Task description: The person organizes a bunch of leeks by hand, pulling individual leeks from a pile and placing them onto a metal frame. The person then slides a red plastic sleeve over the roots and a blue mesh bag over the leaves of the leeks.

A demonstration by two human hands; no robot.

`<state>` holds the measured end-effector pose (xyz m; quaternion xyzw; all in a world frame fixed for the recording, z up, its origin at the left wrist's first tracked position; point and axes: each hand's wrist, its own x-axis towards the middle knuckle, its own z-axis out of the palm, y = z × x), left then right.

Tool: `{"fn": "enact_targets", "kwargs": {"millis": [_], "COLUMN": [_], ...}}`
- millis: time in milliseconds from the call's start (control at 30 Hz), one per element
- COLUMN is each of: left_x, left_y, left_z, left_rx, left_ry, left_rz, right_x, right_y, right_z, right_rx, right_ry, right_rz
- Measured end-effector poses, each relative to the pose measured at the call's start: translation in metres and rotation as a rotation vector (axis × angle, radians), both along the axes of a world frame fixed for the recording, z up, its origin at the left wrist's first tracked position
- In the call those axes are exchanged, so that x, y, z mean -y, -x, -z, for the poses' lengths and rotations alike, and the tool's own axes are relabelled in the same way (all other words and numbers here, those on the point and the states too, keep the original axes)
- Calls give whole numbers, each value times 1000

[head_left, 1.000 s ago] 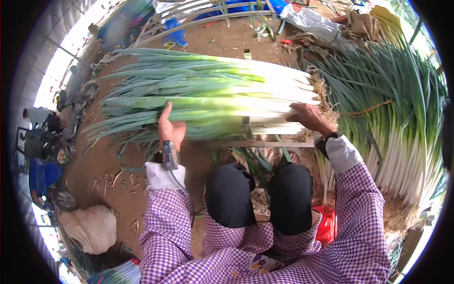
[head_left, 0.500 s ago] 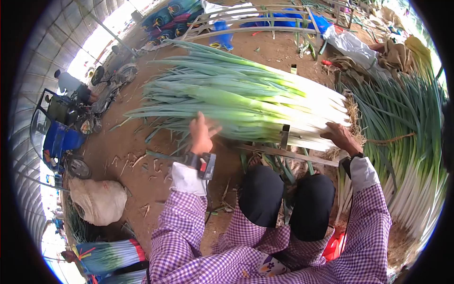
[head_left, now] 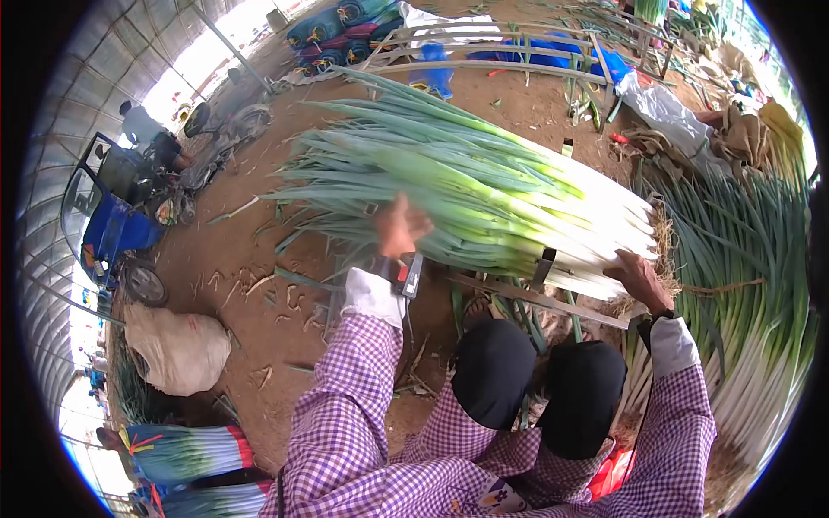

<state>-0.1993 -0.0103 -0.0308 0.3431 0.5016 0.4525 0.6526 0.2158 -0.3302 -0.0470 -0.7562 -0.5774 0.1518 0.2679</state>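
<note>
A large pile of long green onions (head_left: 484,186) lies across a low frame (head_left: 553,302), with green tops to the left and white stalks and roots to the right. At the leafy part's near side, my left hand (head_left: 401,226) is open, its fingers apart and smeared by motion. My right hand (head_left: 637,278) has its fingers bent round the white stalks at the near edge, close to the roots. A dark upright post (head_left: 542,269) of the frame stands against the pile's near side. Some of the left hand's contact with the leaves is blurred.
More green onions (head_left: 734,259) are heaped on the right. Behind the pile is a slatted rack (head_left: 484,65). A full sack (head_left: 177,350), wrapped onion bundles (head_left: 186,453) and a blue three-wheeled vehicle (head_left: 112,229) are at left, with a person beside the vehicle.
The whole scene has shifted right and slightly down as my head turned. My left hand stays by the leaves, still in motion, and my right hand remains at the white stalks.
</note>
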Motion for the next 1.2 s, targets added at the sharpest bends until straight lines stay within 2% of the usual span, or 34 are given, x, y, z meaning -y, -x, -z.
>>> {"fn": "enact_targets", "kwargs": {"millis": [167,267,533,600,633,700,767,800,900,933,1000,1067,1133,1200], "left_x": [5,0,-4,-7,8,23,52,75,100,108,110,95,70,57], "left_y": [-10,-3,2,15,21,27,31,20,-16,-32,-67,-96,-107,-104], "left_z": [3,8,33,49,38,29,16,-7,-34,-54,-91,-97,-85,-77], "left_rx": [7,132,119,125,160,34,-231,-314,-798,-873,-984,-1075,-1162,-1186], "left_ry": [24,95,157,170,155,186,42,-87,-939,-1056,-1452,-1728,-1871,-1751], "left_rz": [-164,-153,-204,-180,-79,-52,119,140,229,249,265,337,486,661], "right_x": [-1,0,0,4,3,4,3,2,1,2,2,2,4,5], "right_y": [2,0,5,-8,-2,-3,0,0,2,3,1,1,1,3], "right_z": [-2,-4,-10,14,-1,3,-5,-5,-10,-14,-12,-11,-7,-13], "right_rx": [1,0,1,44,12,61,50,64,55,53,43,35,30,22], "right_ry": [52,67,74,12,97,76,77,68,69,65,60,52,-2,-33], "right_rz": [41,51,26,17,32,31,21,-6,-20,-26,-35,-36,-42,-51]}}
